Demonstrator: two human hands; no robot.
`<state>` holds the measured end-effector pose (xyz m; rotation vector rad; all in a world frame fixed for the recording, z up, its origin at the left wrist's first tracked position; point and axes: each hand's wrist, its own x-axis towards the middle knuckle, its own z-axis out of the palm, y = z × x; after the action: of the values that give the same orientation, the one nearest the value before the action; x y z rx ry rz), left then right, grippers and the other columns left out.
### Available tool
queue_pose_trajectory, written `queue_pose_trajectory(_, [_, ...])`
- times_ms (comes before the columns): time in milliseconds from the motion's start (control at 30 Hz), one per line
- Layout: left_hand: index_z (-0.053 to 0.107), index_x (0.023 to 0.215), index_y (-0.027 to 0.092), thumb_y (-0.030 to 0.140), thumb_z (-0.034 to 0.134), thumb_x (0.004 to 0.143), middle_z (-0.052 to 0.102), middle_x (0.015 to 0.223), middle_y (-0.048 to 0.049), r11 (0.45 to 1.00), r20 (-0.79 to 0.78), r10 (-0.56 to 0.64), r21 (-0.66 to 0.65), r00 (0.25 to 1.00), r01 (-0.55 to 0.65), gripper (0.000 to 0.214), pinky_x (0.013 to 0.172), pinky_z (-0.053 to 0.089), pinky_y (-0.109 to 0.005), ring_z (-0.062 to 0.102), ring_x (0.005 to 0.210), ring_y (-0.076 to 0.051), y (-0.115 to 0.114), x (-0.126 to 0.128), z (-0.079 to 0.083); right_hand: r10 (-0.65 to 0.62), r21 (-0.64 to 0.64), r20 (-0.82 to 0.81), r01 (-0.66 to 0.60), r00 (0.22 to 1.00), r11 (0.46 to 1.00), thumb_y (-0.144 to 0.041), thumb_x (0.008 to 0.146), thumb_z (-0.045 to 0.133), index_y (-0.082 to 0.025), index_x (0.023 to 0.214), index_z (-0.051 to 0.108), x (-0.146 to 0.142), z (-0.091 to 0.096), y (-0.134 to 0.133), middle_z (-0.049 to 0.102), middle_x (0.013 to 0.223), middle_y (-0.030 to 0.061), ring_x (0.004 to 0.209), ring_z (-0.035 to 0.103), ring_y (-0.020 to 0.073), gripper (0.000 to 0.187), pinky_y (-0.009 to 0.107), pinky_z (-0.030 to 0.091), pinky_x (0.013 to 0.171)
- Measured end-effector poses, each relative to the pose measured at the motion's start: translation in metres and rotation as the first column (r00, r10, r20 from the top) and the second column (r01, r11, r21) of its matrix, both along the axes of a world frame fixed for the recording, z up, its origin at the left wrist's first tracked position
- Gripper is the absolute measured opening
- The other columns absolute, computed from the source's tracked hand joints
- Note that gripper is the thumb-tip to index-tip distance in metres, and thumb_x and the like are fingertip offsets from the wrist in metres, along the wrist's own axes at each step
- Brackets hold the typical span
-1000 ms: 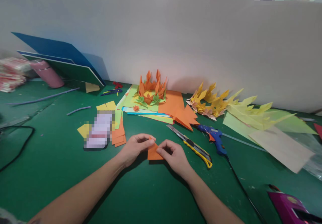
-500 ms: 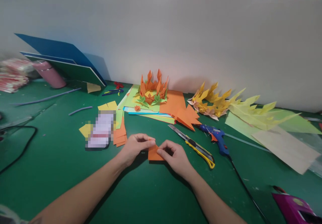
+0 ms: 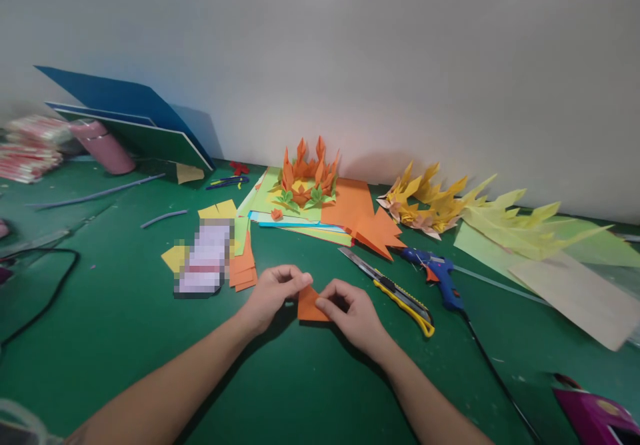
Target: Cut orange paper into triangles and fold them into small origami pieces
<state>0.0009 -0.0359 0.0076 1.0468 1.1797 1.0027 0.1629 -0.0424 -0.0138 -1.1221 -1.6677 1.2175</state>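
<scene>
A small piece of orange paper [image 3: 311, 306] is held just above the green table, its lower edge toward me. My left hand [image 3: 277, 294] pinches its upper left part between thumb and fingers. On its right side, my right hand [image 3: 349, 308] grips it with thumb and forefinger, hiding that edge. Left of my hands lies a stack of orange paper pieces [image 3: 243, 273]. Beyond them stands an orange folded-paper crown [image 3: 303, 175] with green paper flowers at its base. Right of my right hand rests a yellow utility knife [image 3: 400, 298], its blade extended.
A blue glue gun [image 3: 440, 278] with a black cord lies on the right. Yellow folded-paper crowns [image 3: 425, 198] stand beyond it. A blurred-out flat object [image 3: 207, 258], a pink bottle [image 3: 103, 146] and blue boards [image 3: 115, 98] are left. A white partition [image 3: 350, 65] closes the back.
The view has shifted slightly, so things on the table appear a little farther right. Both hands keep hold of the orange paper; the left fingertips have shifted a little at its top.
</scene>
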Motion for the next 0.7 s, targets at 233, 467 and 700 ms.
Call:
queue_pose_trajectory(233, [0.052,0.055,0.018,0.046,0.065,0.065,0.049,0.054,0.0042,0.966,-0.167,0.194,0.205,0.967,-0.159,0.033,0.055,0.037,-0.023,0.044,0.054,-0.01,-0.006,0.006,-0.005,-0.015,-0.059,-0.056,0.011,0.998,0.998,-0.033,0.071,0.058,-0.02,0.061,0.05,-0.008,0.0,-0.006,0.05,0.054,-0.0034,0.051,0.043,0.0109,0.018,0.023,0.037,0.05])
queue_pose_trajectory(467, [0.061,0.065,0.018,0.04,0.062,0.071,0.059,0.064,-0.0003,0.943,-0.255,0.168,0.323,0.952,-0.08,0.023,0.062,0.043,-0.026,0.053,0.063,-0.014,-0.006,0.003,-0.004,-0.018,-0.09,-0.122,0.007,0.992,0.996,-0.034,0.071,0.061,-0.02,0.063,0.05,-0.01,-0.001,-0.009,0.046,0.052,-0.0055,0.046,0.039,0.0088,0.02,0.021,0.034,0.046])
queue_pose_trajectory(700, [0.057,0.074,0.015,0.039,0.075,0.058,0.057,0.059,0.0037,0.997,-0.042,-0.065,0.04,0.997,0.067,0.034,0.056,0.044,-0.023,0.053,0.053,-0.009,-0.004,0.007,-0.014,-0.303,-0.031,-0.213,0.304,0.929,0.952,-0.042,0.07,0.064,-0.02,0.07,0.052,-0.002,-0.007,0.0,0.052,0.058,-0.0033,0.05,0.047,0.0105,0.025,0.021,0.04,0.047])
